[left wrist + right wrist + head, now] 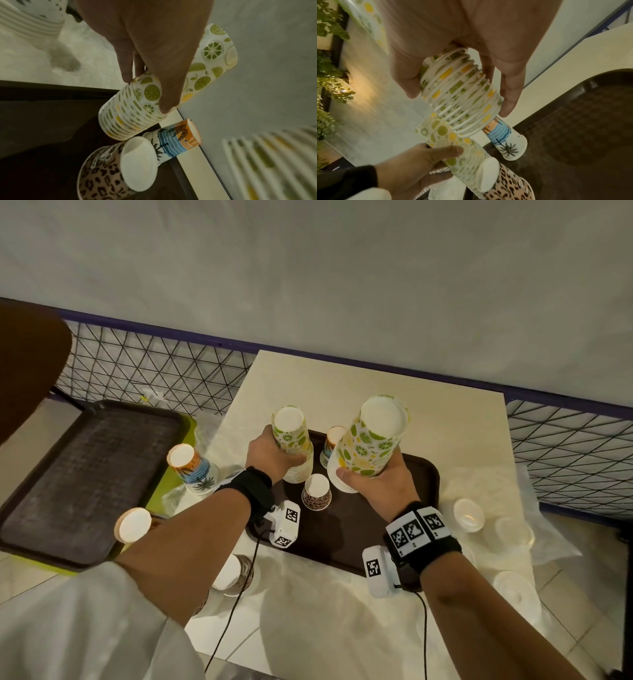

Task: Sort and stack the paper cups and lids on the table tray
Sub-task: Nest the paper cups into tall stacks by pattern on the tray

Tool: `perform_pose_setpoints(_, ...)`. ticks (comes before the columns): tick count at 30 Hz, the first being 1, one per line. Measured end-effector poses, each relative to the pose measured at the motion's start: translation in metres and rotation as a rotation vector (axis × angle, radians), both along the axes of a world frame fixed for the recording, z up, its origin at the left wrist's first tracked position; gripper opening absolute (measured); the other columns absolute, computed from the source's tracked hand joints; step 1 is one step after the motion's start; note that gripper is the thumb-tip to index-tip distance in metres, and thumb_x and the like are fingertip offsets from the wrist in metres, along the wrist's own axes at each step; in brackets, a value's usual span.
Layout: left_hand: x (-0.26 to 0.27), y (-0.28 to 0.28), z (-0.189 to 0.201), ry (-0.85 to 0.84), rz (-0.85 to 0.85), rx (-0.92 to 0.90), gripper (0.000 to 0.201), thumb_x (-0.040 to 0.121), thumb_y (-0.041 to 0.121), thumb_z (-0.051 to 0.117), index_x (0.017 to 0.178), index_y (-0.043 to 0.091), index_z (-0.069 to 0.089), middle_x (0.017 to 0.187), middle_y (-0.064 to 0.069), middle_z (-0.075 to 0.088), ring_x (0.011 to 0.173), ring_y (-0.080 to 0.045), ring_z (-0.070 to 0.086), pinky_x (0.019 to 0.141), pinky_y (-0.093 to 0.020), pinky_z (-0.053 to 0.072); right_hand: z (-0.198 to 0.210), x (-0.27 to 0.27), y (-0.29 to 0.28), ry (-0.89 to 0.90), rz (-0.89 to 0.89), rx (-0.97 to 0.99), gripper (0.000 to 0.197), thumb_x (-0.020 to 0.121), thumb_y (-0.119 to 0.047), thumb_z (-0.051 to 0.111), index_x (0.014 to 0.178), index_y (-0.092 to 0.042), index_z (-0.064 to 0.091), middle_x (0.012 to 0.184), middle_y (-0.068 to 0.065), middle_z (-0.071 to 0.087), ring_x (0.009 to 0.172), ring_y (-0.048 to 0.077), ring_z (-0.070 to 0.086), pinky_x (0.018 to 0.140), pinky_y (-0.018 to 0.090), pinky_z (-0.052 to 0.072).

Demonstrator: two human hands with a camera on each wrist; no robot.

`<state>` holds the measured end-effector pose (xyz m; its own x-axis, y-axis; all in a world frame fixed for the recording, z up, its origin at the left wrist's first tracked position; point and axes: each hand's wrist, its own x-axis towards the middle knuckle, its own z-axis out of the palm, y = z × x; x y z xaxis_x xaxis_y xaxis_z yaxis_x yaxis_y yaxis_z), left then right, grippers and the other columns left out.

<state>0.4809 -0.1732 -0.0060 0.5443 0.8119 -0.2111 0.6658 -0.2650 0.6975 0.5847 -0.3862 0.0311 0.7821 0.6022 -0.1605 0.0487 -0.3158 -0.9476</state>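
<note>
Head: leopard cup (inverted) between hands.

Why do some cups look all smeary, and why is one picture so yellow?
Left wrist view: the striped cup stack at the right edge is blurred, too near the lens. Right wrist view: a warm glare tints the left side yellow. Head view: sharp, but the wide lens bends the table edges.

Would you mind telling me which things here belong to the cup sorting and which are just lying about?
Job:
left hand lime-print stack
right hand lime-print stack
leopard cup
palm-print cup
brown tray

Lying about:
second tray
wire fence
</note>
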Motion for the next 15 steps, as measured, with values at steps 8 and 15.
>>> perform_pose_setpoints(8,-0.003,0.002,-0.004,0.029,-0.071,-0.028,0.090,0.069,0.030,0.095,0.142,0.013,0.046,0.134,-0.009,0.064,0.125,-0.032,0.060,0.100,-0.037,0.048,0.033,0.011,0.039,-0.041,0.048,0.089,0.083,0.064,-0.036,0.092,0.128,-0.039,0.039,0.113,-0.025,0.063,0.104,-0.010,0.062,0.085,0.016,0.050)
perform_pose_setpoints(15,-0.053,0.014,0.066,0.034,-0.148,0.122,0.105,0.072,0.036,0.092,0.157,0.019,0.033,0.147,-0.011,0.052,0.134,-0.027,0.052,0.107,-0.039,0.045,0.059,-0.002,0.086,-0.049,0.102,0.177,0.081,0.066,-0.034,0.091,0.128,-0.042,0.040,0.117,-0.022,0.065,0.107,-0.003,0.064,0.086,0.021,0.054)
